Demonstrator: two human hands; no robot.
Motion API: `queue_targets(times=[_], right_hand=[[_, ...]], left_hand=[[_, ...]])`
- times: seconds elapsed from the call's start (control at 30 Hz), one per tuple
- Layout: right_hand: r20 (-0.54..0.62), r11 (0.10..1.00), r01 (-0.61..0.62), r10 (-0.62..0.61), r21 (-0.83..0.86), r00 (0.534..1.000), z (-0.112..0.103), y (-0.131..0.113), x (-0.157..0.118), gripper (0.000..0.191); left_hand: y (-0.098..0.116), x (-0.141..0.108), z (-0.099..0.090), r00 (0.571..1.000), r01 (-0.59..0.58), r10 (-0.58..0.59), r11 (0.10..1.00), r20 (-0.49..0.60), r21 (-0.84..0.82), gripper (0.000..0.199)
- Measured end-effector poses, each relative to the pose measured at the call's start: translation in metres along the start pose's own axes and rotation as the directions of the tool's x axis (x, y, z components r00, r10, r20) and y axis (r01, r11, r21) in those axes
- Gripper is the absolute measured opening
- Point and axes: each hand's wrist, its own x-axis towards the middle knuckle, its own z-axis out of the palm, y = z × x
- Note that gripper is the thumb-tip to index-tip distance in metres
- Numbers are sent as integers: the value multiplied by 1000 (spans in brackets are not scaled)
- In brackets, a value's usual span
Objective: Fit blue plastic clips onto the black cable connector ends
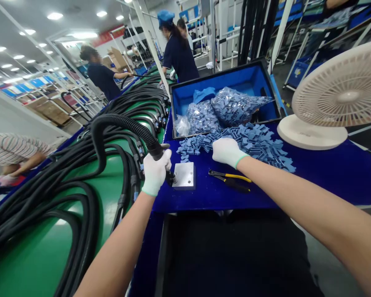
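Observation:
My left hand [156, 171], in a white glove, is wrapped round the end of a black corrugated hose [126, 123]. The hose end points down beside a small metal block [184, 175] on the blue table. My gloved right hand [227, 152] is closed at the near left side of a heap of small blue plastic pieces [259, 142]; its fingertips are hidden, so what they grip does not show. Just below that hand lie yellow-handled pliers [230, 176].
A blue bin [241, 78] with bagged blue pieces stands behind the heap. A beige fan [312, 132] occupies the table's right side. Many black hoses [83, 202] cover the green conveyor [111, 173] at left. Co-workers [179, 53] stand along it farther back.

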Motion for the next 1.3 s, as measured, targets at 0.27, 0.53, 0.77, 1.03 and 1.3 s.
queue_targets(times=[0.27, 0.53, 0.77, 1.03, 1.3], right_hand=[[-66, 738, 413, -450, 533, 890, 11, -67, -40, 18], [-37, 653, 364, -458, 664, 888, 51, -102, -23, 26], [39, 699, 324, -449, 638, 892, 43, -94, -14, 42], [32, 711, 378, -490, 593, 871, 44, -88, -18, 22], [16, 758, 402, -477, 514, 879, 53, -94, -16, 18]], left_hand=[[-1, 3, -10, 999, 5, -15, 981, 50, 192, 30], [-10, 8, -14, 996, 29, -45, 979, 75, 202, 35], [-9, 6, -46, 991, 103, -122, 952, 47, 286, 45], [3, -92, -244, 847, 519, -240, 564, -473, 642, 74], [3, -222, -309, 739, 599, -467, 125, -486, 791, 40]])
